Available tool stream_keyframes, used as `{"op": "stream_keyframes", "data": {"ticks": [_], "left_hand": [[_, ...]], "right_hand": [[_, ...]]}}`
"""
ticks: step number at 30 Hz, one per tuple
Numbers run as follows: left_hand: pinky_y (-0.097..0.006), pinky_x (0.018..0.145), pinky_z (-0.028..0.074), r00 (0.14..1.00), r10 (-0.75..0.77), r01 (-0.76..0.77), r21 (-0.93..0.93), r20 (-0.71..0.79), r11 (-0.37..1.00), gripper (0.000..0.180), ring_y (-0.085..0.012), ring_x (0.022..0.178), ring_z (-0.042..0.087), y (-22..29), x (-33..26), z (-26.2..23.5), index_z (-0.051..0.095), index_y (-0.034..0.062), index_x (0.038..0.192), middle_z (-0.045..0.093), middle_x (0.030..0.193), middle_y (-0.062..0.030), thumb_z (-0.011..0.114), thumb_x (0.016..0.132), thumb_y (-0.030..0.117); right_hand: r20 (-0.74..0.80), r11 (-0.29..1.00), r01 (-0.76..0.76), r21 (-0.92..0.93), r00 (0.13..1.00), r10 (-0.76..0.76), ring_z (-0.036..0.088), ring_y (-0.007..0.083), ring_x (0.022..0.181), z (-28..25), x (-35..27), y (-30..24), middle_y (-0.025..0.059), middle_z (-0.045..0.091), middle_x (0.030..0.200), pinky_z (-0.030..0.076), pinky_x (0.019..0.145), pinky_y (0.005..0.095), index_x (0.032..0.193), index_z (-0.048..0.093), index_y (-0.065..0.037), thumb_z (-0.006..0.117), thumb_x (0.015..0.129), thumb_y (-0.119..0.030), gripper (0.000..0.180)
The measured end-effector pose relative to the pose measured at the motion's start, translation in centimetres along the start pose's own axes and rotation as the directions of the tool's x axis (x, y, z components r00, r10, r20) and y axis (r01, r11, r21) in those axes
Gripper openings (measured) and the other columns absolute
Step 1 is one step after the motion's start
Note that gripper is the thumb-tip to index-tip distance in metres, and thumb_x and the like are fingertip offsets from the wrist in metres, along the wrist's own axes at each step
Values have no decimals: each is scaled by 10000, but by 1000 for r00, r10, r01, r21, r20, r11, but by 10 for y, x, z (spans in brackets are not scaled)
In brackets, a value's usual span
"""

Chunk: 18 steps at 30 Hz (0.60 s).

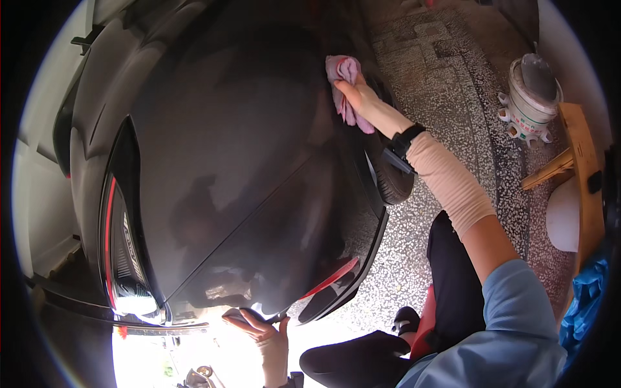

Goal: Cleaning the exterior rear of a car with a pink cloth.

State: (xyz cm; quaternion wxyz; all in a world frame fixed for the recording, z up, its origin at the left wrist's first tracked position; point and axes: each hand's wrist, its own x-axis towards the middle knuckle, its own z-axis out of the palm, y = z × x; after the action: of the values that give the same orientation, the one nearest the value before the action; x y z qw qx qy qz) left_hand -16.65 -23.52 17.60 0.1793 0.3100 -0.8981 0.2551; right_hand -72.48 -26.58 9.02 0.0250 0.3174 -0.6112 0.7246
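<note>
The right hand (pixel 352 96), arm stretched forward, grasps a bunched pink cloth (pixel 341 68) against the side of a dark car (pixel 226 129), thumb laid over the folds. The cloth sits near the panel's right-hand edge, farther from the person than the tire (pixel 398 186). The left hand (pixel 266 339) is down at the near end of the car, its fingers at the edge of the bodywork; in the strong glare there I cannot tell whether they grip that edge or only rest on it.

A red reflector (pixel 328 279) lies to the right of the left hand, low on the car, and a lamp with a red strip (pixel 123 239) is set into the bodywork at the left. On the speckled terrazzo floor (pixel 427 77) to the right stands a white bucket (pixel 532 116). Nearer the person are a wooden frame (pixel 582 149) and a crumpled blue plastic bag (pixel 584 313)
</note>
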Motion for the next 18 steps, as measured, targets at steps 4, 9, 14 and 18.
{"op": "stream_keyframes", "data": {"ticks": [4, 9, 14, 18], "left_hand": [[-696, 969, 168, 997, -69, 68, 12, 44, 998, 1267, -612, 1242, 3, 12, 4, -2, 20, -17, 1389, -62, 1347, -422, 811, 500, 418], [-639, 1021, 153, 994, -110, 110, 28, -1, 994, 1179, -548, 1284, 16, 18, -1, -8, 110, -16, 1394, -35, 1392, -367, 743, 549, 508], [-619, 1035, 140, 988, -151, 151, 6, 26, 989, 1152, -535, 1292, -9, 22, -2, -22, 100, 12, 1404, -47, 1394, -363, 765, 566, 441], [-563, 1063, 129, 988, -115, 126, -117, 100, 985, 1041, -482, 1321, 11, 37, -8, -48, 110, 33, 1408, -8, 1426, -313, 762, 636, 285]], "right_hand": [[27, 953, -201, 225, 979, 200, 249, 346, 1298, -5, -92, -14, 270, 296, 1363, 235, 1049, 334, 1346, 286, 5, 537, 799, -312, 680], [57, 978, -173, 119, 984, 167, 355, 302, 1249, 1, -228, -17, 214, 363, 1342, 311, 987, 315, 1397, 228, -77, 540, 801, -227, 689], [389, 856, -515, 44, 798, 460, 516, 274, 1068, -24, -298, -5, 169, 523, 1182, 384, 901, 317, 1340, 308, -61, 508, 814, -216, 584], [343, 520, -732, 440, 672, 656, 535, 211, 954, -35, -313, 5, 104, 584, 1060, 396, 864, 276, 1186, 486, -33, 522, 823, -234, 417]]}}
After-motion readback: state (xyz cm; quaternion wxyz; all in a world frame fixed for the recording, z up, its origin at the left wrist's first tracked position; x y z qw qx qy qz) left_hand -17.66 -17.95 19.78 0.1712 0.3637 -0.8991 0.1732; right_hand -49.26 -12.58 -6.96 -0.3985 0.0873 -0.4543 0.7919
